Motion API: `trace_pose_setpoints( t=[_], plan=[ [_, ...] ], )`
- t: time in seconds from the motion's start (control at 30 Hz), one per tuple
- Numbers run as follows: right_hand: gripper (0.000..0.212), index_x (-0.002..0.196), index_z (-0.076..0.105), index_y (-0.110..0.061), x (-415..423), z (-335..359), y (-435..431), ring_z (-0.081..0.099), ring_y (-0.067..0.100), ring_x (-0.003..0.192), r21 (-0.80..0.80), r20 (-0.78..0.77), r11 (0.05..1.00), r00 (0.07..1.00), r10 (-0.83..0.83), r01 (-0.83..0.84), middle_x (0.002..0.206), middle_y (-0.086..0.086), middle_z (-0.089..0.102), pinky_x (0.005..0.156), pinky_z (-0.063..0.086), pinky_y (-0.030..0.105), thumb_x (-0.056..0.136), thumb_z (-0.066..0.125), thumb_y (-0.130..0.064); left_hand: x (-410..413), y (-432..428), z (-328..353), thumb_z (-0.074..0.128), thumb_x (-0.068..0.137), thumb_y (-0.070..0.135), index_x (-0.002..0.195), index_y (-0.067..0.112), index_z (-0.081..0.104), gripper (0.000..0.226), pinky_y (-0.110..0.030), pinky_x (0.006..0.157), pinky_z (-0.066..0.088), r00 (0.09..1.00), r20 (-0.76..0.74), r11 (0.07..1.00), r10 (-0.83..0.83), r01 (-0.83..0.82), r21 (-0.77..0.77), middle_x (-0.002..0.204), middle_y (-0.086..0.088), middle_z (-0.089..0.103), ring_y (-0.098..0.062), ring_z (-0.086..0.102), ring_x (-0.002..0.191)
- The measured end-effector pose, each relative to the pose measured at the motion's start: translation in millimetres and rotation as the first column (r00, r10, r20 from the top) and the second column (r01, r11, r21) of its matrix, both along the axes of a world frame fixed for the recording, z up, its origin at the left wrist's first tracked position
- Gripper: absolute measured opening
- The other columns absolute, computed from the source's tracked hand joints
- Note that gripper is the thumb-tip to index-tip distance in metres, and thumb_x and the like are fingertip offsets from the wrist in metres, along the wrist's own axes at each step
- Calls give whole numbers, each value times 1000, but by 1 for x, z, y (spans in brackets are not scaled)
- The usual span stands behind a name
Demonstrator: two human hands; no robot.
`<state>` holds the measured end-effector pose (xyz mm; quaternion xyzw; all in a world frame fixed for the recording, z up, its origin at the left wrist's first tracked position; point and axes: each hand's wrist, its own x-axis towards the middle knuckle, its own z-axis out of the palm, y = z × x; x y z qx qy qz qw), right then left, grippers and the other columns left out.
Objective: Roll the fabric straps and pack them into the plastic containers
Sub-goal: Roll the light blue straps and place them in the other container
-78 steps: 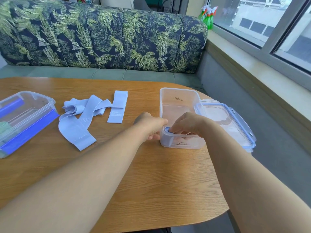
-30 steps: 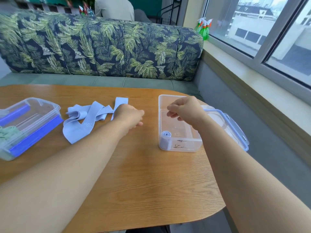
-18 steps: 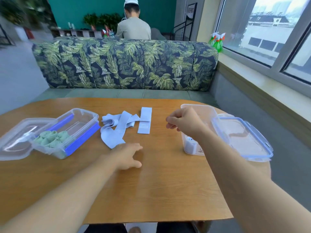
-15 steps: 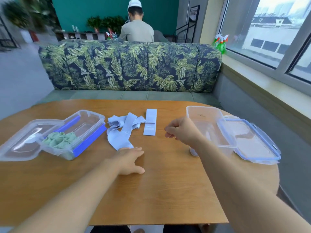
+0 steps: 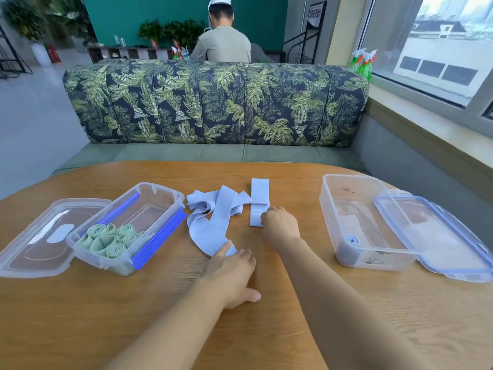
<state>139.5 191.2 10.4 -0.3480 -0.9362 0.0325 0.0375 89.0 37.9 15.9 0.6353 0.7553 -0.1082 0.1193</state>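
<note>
The flat pale-blue fabric strap (image 5: 259,194) lies on the wooden desk (image 5: 80,316), long axis near-to-far. Its near end is at the right hand (image 5: 280,226), whose grip cannot be told. The left hand (image 5: 230,267) rests flat on the tangled blue strap (image 5: 210,233) to the left.

- Left hand (image 5: 231,273) lies palm down, fingers straight and pointing forward, thumb splayed sideways.
- Right hand (image 5: 280,225) reaches farther ahead, knuckles up, fingers curled under, tips hidden.
</note>
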Motion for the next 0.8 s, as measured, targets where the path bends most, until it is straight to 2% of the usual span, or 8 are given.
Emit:
trace_pose_setpoints(
  t=[0.33, 0.47, 0.57, 0.63, 0.7, 0.73, 0.77, 0.8],
  plan=[
    [28, 104, 63, -7, 10, 1, -15, 54, 25, 109, 103, 69, 993, 996, 58, -64, 111, 9, 62, 74, 42, 29, 90, 42, 5, 5, 1, 2, 45, 94, 53, 146, 8, 31, 70, -42, 118, -13, 998, -60, 1000, 6, -6, 10, 156, -6, 26, -14, 13, 148],
    [28, 104, 64, -7, 43, 0, -41, 54, 26, 108, 115, 78, 990, 994, 70, -79, 110, 8, 61, 69, 39, 30, 90, 42, 4, 13, -14, -4, 45, 97, 47, 143, 9, 38, 60, -40, 120, -10, 998, -39, 986, 47, -40, 159, 156, -3, 26, -13, 4, 149],
    [26, 102, 65, -8, 69, -1, -63, 54, 26, 108, 111, 91, 991, 994, 68, -78, 109, 8, 61, 66, 35, 29, 89, 44, 2, 29, -29, -14, 47, 98, 36, 141, 14, 41, 49, -35, 120, -5, 997, -4, 946, 74, -68, 316, 153, 2, 31, -12, 12, 148],
    [21, 94, 64, -9, 86, 0, -80, 56, 27, 101, 107, 83, 989, 992, 93, -101, 103, 8, 61, 56, 29, 28, 85, 48, 2, 39, -37, -21, 50, 96, 32, 126, 18, 51, 33, -31, 117, 13, 989, 78, 904, 129, -149, 401, 140, 7, 46, -14, 31, 140],
    [17, 68, 61, -15, 101, 4, -97, 60, 24, 77, 94, 77, 989, 992, 103, -110, 79, 4, 62, 44, 10, 25, 66, 68, 0, 49, -45, -22, 51, 94, 32, 111, 21, 58, 21, -32, 103, 35, 943, 234, 830, 236, -321, 456, 123, 9, 58, -16, 47, 123],
    [24, 56, 57, -16, 109, 3, -103, 59, 22, 62, 105, 47, 990, 995, 91, -95, 65, 2, 59, 44, 2, 24, 53, 76, -1, 52, -48, -21, 52, 94, 32, 112, 21, 61, 22, -34, 96, 42, 894, 338, 780, 294, -429, 455, 119, 9, 61, -17, 51, 118],
    [23, 53, 57, -15, 114, -1, -108, 59, 22, 58, 118, 0, 991, 998, 70, -70, 60, 1, 57, 44, 1, 22, 50, 77, -3, 56, -50, -20, 54, 93, 31, 112, 21, 64, 23, -34, 92, 46, 815, 466, 726, 344, -545, 418, 116, 8, 64, -17, 54, 113],
    [12, 61, 63, -13, 119, -5, -114, 61, 24, 66, 81, -42, 994, 996, 74, -70, 67, 2, 60, 44, 7, 23, 60, 72, -6, 60, -51, -17, 57, 92, 30, 109, 19, 66, 22, -34, 89, 49, 714, 591, 670, 376, -650, 359, 110, 7, 67, -17, 58, 108]
  ],
)
